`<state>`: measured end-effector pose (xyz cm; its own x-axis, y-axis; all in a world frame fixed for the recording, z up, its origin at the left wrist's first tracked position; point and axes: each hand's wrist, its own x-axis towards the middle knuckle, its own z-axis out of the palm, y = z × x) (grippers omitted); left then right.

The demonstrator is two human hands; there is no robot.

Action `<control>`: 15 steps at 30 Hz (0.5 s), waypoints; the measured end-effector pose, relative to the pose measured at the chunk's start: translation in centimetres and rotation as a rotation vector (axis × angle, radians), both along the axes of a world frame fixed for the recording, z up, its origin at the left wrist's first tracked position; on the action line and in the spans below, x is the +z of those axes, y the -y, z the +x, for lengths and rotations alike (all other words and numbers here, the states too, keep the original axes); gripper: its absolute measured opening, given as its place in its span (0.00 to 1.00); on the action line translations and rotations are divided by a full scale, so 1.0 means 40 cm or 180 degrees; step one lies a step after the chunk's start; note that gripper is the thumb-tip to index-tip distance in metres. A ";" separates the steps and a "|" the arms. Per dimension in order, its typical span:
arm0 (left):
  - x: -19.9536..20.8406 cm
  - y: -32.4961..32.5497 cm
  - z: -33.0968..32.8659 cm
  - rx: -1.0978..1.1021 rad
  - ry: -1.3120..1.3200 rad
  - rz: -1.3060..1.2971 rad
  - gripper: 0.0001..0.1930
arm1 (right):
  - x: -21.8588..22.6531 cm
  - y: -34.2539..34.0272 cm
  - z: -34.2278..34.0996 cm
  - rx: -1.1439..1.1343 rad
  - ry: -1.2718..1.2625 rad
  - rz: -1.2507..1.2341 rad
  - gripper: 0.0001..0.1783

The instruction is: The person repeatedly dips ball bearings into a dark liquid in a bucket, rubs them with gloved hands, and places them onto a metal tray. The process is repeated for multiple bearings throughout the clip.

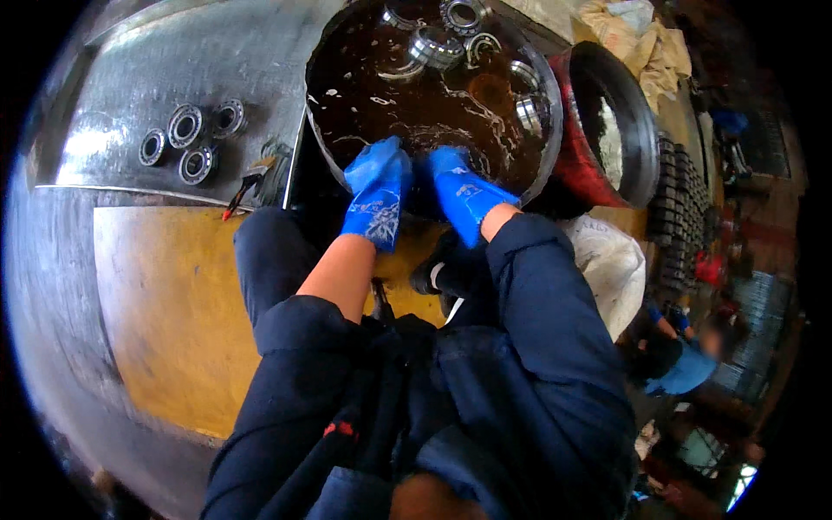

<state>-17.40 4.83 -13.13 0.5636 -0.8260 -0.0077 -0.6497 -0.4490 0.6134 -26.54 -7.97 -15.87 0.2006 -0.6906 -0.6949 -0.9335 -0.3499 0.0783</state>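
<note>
Both my hands wear blue rubber gloves and reach in over the near side of a round metal tub (557, 113) of dark brown liquid. My left hand (378, 166) is bent downward at the near left of the tub. Beside it on the right, a small gap away, my right hand (452, 173) dips toward the liquid. The fingers of both hands are hidden, so whatever they may hold does not show. Toward the tub's far side, a large steel roller bearing (436, 48) and several other bearings and rings (464, 16) stick up out of the liquid.
Left of the tub, a metal tray table (260, 52) carries several bearings (185, 126) and a dark-bristled brush (247, 189). A red drum (574, 130) adjoins the tub on the right, near a white sack (611, 269) and stacked dark rings (676, 208). Another person (685, 368) is farther right.
</note>
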 end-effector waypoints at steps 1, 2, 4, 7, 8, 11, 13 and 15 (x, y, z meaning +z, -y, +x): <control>-0.008 0.004 0.010 0.0007 0.0031 -0.0020 0.13 | -0.007 0.015 -0.021 -0.0238 0.0030 -0.0113 0.37; -0.028 -0.001 0.018 0.0110 0.0028 0.0026 0.13 | -0.004 0.022 -0.061 0.0189 0.0356 -0.0519 0.36; -0.019 -0.025 0.034 0.0154 0.0059 0.0287 0.13 | 0.077 -0.010 -0.083 0.0139 0.0561 -0.0385 0.33; -0.009 -0.029 0.036 0.0134 0.0093 0.0240 0.13 | 0.259 -0.018 -0.119 -0.0321 0.1003 -0.0422 0.27; -0.009 -0.032 0.024 0.0209 0.0255 -0.0165 0.13 | 0.277 0.005 -0.149 -0.0599 0.1364 -0.0287 0.29; 0.035 -0.027 0.015 0.0220 0.0108 0.0243 0.13 | 0.364 -0.018 -0.206 -0.1242 0.2488 -0.0407 0.36; -0.007 -0.035 0.032 0.0100 0.0217 -0.0166 0.14 | 0.360 -0.027 -0.237 -0.1514 0.2928 -0.0356 0.34; -0.022 -0.063 0.073 0.0201 0.0009 0.0273 0.14 | 0.421 -0.105 -0.214 -0.1778 0.3578 -0.0142 0.30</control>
